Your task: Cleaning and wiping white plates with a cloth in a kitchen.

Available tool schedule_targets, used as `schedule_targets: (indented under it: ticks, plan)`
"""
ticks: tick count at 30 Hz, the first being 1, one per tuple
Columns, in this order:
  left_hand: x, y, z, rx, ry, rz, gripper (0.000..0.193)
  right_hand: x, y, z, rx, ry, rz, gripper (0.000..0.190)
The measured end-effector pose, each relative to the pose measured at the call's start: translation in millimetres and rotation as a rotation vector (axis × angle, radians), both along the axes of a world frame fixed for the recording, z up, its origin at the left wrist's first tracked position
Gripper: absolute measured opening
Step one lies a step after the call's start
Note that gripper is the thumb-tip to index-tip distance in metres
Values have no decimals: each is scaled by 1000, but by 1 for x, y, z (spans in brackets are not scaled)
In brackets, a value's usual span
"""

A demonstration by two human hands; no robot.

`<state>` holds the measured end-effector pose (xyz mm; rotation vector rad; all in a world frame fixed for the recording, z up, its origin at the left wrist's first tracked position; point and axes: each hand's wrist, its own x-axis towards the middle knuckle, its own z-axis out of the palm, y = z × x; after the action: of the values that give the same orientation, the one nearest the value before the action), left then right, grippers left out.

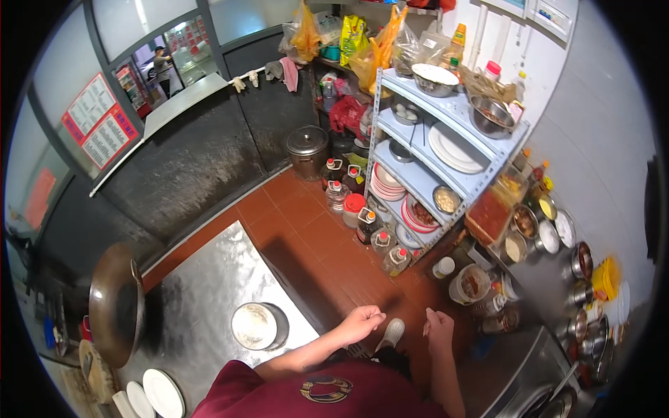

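Note:
My left hand [366,320] is raised in front of my body over the tiled floor [319,256], its fingers curled closed with nothing visible in them. To its right is my right hand [439,324], loosely bent, fingertips slightly apart and no object seen in it. The two hands do not touch each other. A white shoe [393,332] shows on the floor between them. Left of my left forearm, a round metal container [254,325] with a pale top stands on the steel worktable [204,298].
A wok [112,308] and white plates [163,393] occupy the worktable's left side. Ahead, a metal shelf rack [460,114] holds bowls and plates, with several bottles [384,240] beside it. A lidded stockpot [307,151] stands behind. Seasoning bowls [548,237] line the right.

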<state>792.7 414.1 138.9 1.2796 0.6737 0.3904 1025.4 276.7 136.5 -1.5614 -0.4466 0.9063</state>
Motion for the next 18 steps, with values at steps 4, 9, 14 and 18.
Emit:
schedule_targets:
  ticks: [4, 9, 14, 18]
  plan:
    - [46, 33, -1, 34, 82, 120, 35, 53, 56, -8, 16, 78, 76, 43]
    - [120, 67, 2, 61, 88, 261, 33, 130, 115, -5, 60, 168, 232, 38]
    - [197, 100, 12, 99, 63, 347, 27, 205, 163, 0, 77, 171, 333, 31]
    - [247, 129, 13, 57, 81, 321, 16, 248, 197, -1, 139, 213, 332, 21]
